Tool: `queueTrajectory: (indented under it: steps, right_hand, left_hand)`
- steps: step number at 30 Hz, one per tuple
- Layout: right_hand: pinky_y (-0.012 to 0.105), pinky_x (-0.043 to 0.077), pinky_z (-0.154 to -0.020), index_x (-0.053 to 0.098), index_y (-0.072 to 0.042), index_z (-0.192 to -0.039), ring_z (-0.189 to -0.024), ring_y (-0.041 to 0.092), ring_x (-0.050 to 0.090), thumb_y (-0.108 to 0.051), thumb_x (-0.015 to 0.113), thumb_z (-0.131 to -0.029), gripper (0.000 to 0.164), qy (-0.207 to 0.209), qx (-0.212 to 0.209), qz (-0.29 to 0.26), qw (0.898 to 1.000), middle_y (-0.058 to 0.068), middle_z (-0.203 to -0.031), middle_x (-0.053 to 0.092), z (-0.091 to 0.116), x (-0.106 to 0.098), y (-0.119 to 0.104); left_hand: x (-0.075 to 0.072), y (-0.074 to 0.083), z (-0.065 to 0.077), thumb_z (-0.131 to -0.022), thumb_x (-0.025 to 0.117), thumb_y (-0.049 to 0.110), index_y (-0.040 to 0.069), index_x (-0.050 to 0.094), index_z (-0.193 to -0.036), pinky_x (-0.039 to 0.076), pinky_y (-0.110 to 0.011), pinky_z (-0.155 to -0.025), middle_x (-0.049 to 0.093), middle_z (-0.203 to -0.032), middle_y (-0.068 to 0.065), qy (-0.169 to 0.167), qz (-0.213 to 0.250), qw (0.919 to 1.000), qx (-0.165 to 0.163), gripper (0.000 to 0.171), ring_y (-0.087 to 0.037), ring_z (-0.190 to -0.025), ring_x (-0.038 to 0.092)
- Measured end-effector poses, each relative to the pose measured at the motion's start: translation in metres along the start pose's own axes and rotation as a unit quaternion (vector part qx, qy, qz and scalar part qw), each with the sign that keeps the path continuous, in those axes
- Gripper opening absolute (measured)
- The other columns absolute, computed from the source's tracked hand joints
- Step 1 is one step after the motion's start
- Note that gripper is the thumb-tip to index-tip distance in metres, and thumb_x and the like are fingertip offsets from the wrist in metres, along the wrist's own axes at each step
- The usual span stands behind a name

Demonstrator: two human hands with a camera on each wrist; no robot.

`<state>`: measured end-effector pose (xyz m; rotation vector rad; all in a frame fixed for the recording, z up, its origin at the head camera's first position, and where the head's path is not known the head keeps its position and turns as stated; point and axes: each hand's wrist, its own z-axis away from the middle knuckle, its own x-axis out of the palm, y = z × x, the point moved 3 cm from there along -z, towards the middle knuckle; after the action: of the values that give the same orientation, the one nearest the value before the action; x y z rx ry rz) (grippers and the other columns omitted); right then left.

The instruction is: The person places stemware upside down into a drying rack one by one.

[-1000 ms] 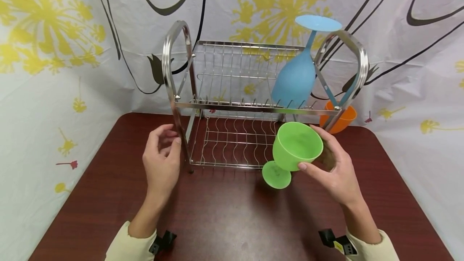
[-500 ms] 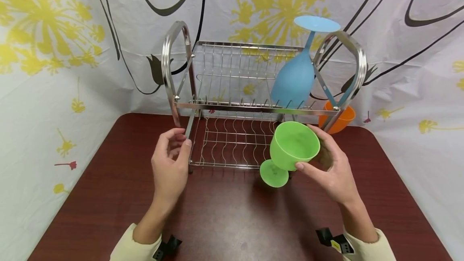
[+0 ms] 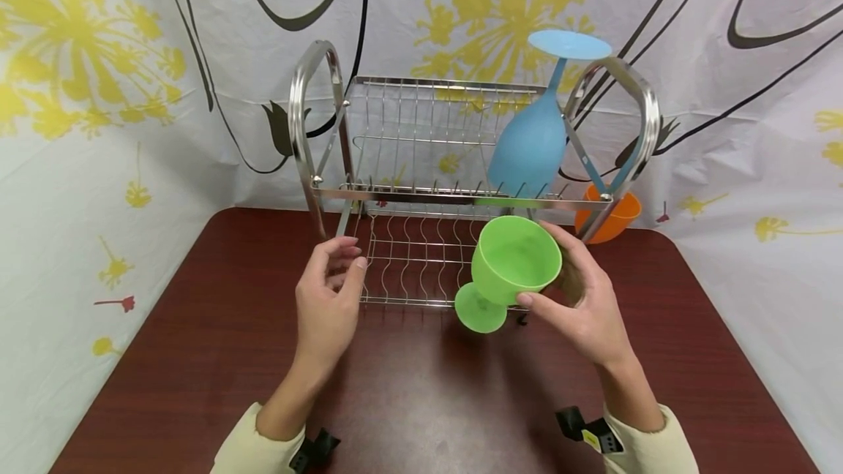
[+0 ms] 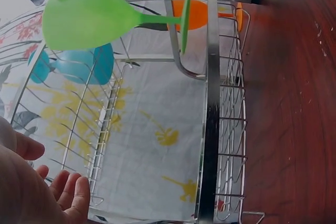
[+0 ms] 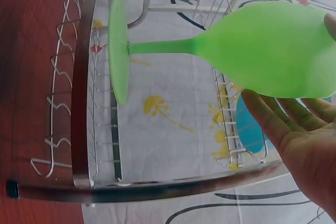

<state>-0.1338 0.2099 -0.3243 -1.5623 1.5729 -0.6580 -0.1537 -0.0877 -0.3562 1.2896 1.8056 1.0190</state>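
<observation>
My right hand (image 3: 586, 306) grips a green plastic goblet (image 3: 516, 258) by its bowl, thumb near the rim on one side and fingers on the other. The goblet is upright with a slight tilt, its foot (image 3: 481, 308) overlapping the rack's lower front edge in the head view. My left hand (image 3: 329, 298) is held in front of the dish rack's left side, fingers loosely bent, with nothing in it. In the left wrist view the left fingers (image 4: 68, 192) show apart from the goblet. The two-tier metal dish rack (image 3: 461, 198) stands behind both hands.
A blue goblet (image 3: 530, 145) stands upside down at the right of the upper tier. An orange cup (image 3: 612, 214) hangs at the rack's right side, low down. The dark red table (image 3: 421, 401) extends in front, and a patterned curtain (image 3: 217, 42) stands behind.
My right hand has moved left with the green goblet, slightly up. My left hand has moved right, toward the goblet. The rack and the other cups stay in place.
</observation>
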Motion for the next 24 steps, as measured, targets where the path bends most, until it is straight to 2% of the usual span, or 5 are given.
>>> queueTrajectory:
  steps: [3,10,13,20,24]
  right_hand:
    - [0.023,0.053,-0.084,0.037,0.003,-0.145,-0.11,0.027,0.056,0.021,0.07,-0.07,0.084,-0.004,-0.002,0.006,1.0,0.027,-0.134,0.049,-0.001,0.004,0.0]
    - [0.023,0.051,-0.055,0.038,0.001,-0.145,-0.106,0.025,0.055,0.019,0.073,-0.068,0.086,-0.011,-0.011,0.021,1.0,0.026,-0.132,0.051,-0.004,0.013,-0.001]
    - [0.022,0.051,-0.061,0.038,-0.001,-0.146,-0.107,0.026,0.055,0.019,0.074,-0.068,0.087,-0.012,-0.013,0.018,1.0,0.026,-0.132,0.051,-0.005,0.016,-0.001]
    - [0.027,0.048,-0.093,0.036,0.003,-0.145,-0.114,0.031,0.053,0.02,0.073,-0.069,0.087,-0.032,-0.021,-0.008,0.999,0.029,-0.134,0.048,-0.009,0.024,0.001]
    - [0.027,0.046,-0.098,0.035,0.002,-0.146,-0.117,0.031,0.052,0.02,0.074,-0.069,0.089,-0.035,-0.009,-0.002,0.999,0.027,-0.136,0.047,-0.01,0.027,0.002]
  left_hand:
    - [0.004,-0.004,0.0,-0.093,0.062,0.003,0.009,0.062,-0.116,0.053,-0.021,-0.073,0.064,-0.103,-0.005,-0.01,-0.005,0.9999,-0.012,0.024,-0.013,-0.093,0.06]
    - [0.011,-0.008,0.002,-0.094,0.062,0.008,0.013,0.062,-0.117,0.053,-0.023,-0.074,0.064,-0.105,-0.004,-0.034,-0.007,0.9981,-0.051,0.024,-0.013,-0.095,0.06]
    - [0.014,-0.008,0.002,-0.094,0.062,0.009,0.014,0.062,-0.118,0.054,-0.026,-0.076,0.064,-0.106,-0.003,-0.044,-0.007,0.9972,-0.06,0.024,-0.013,-0.096,0.06]
    - [0.021,-0.01,0.001,-0.095,0.061,0.013,0.015,0.061,-0.12,0.054,-0.028,-0.078,0.065,-0.108,-0.004,-0.066,-0.019,0.9947,-0.076,0.025,-0.013,-0.099,0.06]
    - [0.024,-0.013,0.001,-0.096,0.061,0.015,0.017,0.061,-0.12,0.054,-0.033,-0.078,0.065,-0.108,-0.004,-0.075,-0.017,0.9929,-0.09,0.025,-0.013,-0.098,0.06]
